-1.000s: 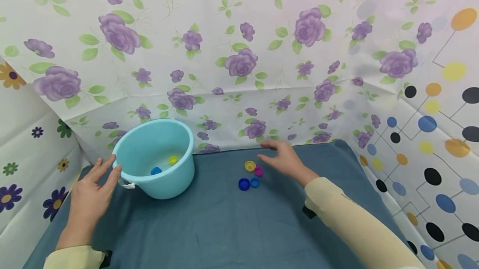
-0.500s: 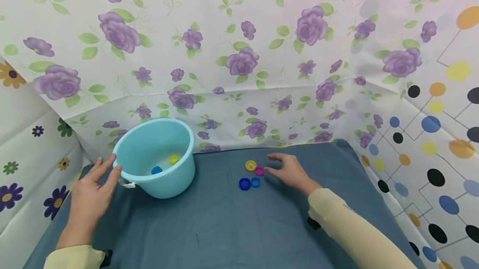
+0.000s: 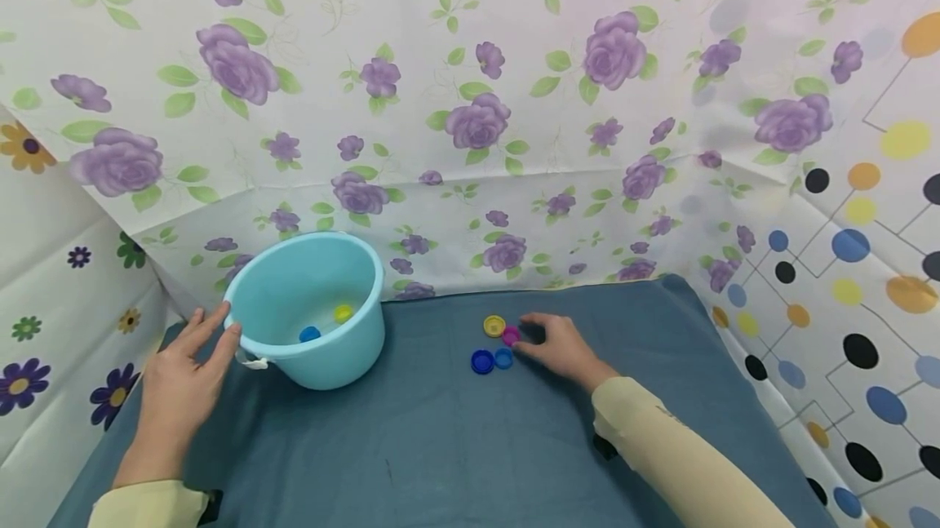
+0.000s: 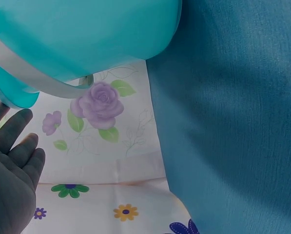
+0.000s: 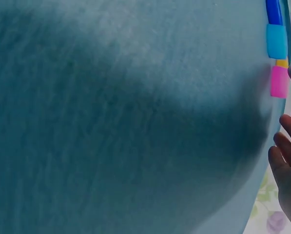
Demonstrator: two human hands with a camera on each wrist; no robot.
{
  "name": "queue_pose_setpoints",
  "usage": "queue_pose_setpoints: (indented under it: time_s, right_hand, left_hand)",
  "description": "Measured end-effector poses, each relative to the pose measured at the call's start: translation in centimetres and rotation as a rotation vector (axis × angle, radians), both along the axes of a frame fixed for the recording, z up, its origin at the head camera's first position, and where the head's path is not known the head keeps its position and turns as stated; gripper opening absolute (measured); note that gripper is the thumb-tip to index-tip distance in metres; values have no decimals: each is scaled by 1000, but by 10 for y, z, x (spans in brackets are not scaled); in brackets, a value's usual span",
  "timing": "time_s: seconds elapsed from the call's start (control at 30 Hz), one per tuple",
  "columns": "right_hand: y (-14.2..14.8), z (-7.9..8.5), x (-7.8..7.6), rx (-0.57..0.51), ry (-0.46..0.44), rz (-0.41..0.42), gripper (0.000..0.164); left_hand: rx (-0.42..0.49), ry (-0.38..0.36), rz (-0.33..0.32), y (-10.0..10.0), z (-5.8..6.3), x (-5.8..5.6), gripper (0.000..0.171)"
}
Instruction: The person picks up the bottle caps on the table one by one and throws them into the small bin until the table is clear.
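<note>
My left hand (image 3: 176,381) has its fingertips at the left rim of a light blue bucket (image 3: 341,365), fingers mostly straight. In the left wrist view, the bucket's white handle (image 4: 33,73) hangs beside that hand. My right hand (image 3: 564,347) is low over the cloth, thumb and fingers spread apart around the right side of a pink bottle cap (image 3: 511,336). Close by lie a yellow bottle cap (image 3: 494,326), a dark blue bottle cap (image 3: 482,361) and a lighter blue bottle cap (image 3: 503,358). Inside the bucket are a blue cap (image 3: 310,334) and a yellow cap (image 3: 343,313).
A blue-grey cloth (image 3: 426,438) covers the table. Behind it rises a white sheet with purple roses (image 3: 477,124). A dotted sheet (image 3: 852,291) closes the right side, and a flowered sheet (image 3: 59,291) the left.
My right hand has come down toward the pink cap, its thumb and fingers now beside it. The left hand and the bucket stay in place.
</note>
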State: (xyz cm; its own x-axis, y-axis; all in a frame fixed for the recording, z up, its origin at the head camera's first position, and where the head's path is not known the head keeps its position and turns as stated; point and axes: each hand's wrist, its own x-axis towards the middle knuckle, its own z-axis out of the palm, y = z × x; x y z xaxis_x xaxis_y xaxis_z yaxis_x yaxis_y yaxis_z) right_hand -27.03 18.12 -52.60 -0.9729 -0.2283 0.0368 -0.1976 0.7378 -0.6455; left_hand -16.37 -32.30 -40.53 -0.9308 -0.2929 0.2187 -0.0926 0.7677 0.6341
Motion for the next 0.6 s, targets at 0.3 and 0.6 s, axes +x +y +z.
queue_pose_setpoints:
  time_s: [0.3,0.6]
  right_hand:
    - [-6,-3,0,13,10,18,52]
    - [-11,-6,-1,25,20,17,47]
  left_hand:
    - [-3,9,2,1,1,0,53]
    - [-14,29,-7,0,0,0,52]
